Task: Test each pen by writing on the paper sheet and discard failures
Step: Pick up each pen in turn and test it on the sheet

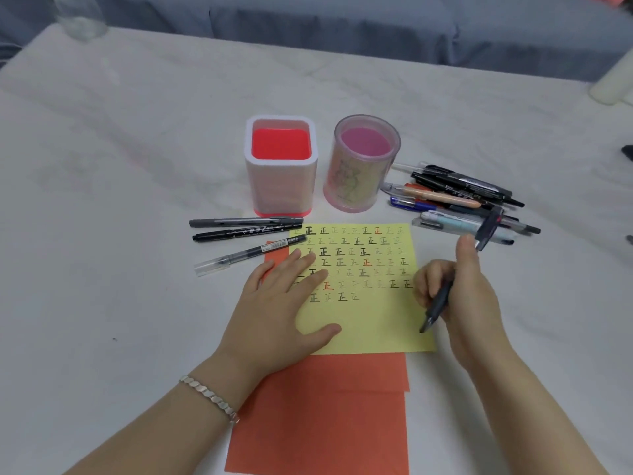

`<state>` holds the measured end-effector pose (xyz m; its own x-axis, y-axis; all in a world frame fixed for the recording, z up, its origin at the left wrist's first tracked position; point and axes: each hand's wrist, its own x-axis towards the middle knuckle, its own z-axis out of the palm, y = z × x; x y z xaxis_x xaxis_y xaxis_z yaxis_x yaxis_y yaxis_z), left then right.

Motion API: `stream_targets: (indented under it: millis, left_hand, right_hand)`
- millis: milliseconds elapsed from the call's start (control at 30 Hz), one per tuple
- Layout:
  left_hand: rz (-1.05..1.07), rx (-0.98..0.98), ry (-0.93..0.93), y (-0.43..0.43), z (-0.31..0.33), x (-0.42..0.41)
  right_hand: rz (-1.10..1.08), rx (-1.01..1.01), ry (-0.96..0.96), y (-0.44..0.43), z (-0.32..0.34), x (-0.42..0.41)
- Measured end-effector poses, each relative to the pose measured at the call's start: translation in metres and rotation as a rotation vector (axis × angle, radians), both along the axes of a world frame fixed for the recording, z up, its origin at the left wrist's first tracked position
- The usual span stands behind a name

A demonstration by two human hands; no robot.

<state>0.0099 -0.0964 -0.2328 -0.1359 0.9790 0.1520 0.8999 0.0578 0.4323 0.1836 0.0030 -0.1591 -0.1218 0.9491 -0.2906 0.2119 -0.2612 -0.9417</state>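
Observation:
A yellow paper sheet [376, 323] lies on the table, its upper part covered with rows of written marks in black, grey and red. My left hand [284, 313] rests flat on the sheet's left side, fingers spread. My right hand [459, 303] grips a dark pen [440, 305] at the sheet's right edge, tip pointing down just above the paper. A pile of several pens [459, 200] lies to the upper right. Three pens [246, 234] lie apart at the sheet's upper left.
A square white and red pen holder [281, 197] and a round pink transparent holder [356, 186] stand behind the sheet. Orange paper sheets [325, 423] lie under and below the yellow one. A clear bottle [82, 18] stands at the far left corner.

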Motion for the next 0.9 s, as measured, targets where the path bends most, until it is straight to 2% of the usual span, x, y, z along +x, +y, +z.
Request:
stream_targets:
  millis: [133,267,333,467,533,733,900]
  left_hand:
    - [-0.005,0.004,-0.007,0.000,0.000,0.000]
    - [-0.007,-0.002,-0.001,0.000,0.000,0.000]
    - [-0.009,-0.006,0.003,0.000,0.000,0.000]
    - [-0.010,-0.016,0.001,0.000,0.000,0.001]
    - [-0.009,-0.016,0.000,0.000,0.000,0.001]
    - [-0.010,-0.016,0.013,0.001,0.001,0.001]
    - [-0.007,-0.005,0.024,0.001,0.000,0.000]
  right_hand:
    - [0.029,0.143,-0.069,-0.006,0.014,0.006]
    - [0.109,0.184,-0.016,-0.009,0.014,0.006]
    - [0.143,0.114,0.084,-0.011,0.016,0.005]
    - [0.152,-0.184,0.421,-0.016,0.024,0.002]
    - [0.172,-0.266,0.512,-0.017,0.029,0.002]
    - [0.276,-0.359,0.537,-0.022,0.041,-0.001]
    - [0.272,-0.411,0.522,-0.025,0.044,0.000]
